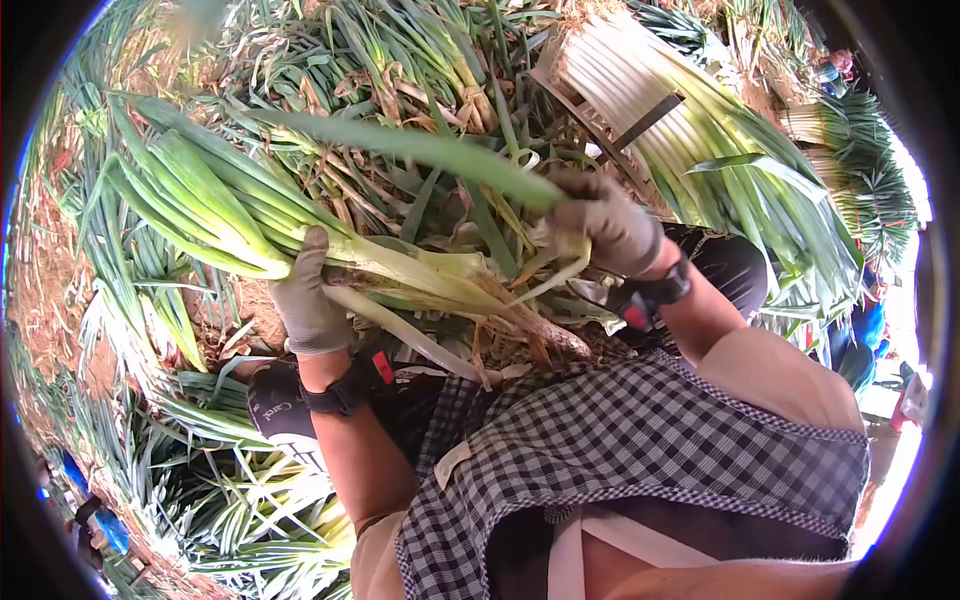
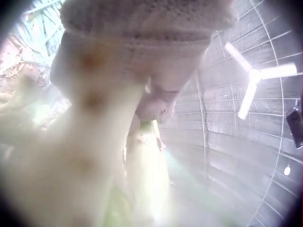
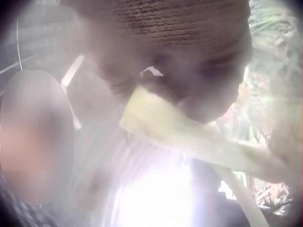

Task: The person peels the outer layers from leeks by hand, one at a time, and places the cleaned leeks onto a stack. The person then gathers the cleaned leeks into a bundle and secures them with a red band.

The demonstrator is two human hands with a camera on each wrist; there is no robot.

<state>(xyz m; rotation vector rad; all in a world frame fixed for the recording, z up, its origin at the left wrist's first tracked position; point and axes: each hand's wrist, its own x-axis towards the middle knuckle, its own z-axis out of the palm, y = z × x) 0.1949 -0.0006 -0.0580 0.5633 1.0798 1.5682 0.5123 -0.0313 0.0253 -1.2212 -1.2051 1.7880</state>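
My gloved left hand (image 1: 309,300) grips a few long green onions (image 1: 400,272) around their pale stalks, leaves fanning to the upper left and roots toward my lap. In the left wrist view the glove (image 2: 128,61) is curled round a blurred white stalk (image 2: 90,137). My gloved right hand (image 1: 610,225) pinches a peeled leaf strip (image 1: 420,148), whose green blade stretches left above the stalks. The right wrist view shows the glove (image 3: 189,56) holding a pale yellow-green piece (image 3: 156,118).
A stack of trimmed onions (image 1: 650,110) lies on a metal rack (image 1: 612,150) at the upper right. Loose onions and dry leaves (image 1: 400,80) cover the ground ahead. More onions (image 1: 270,510) lie at the lower left; bundles (image 1: 850,170) stand far right.
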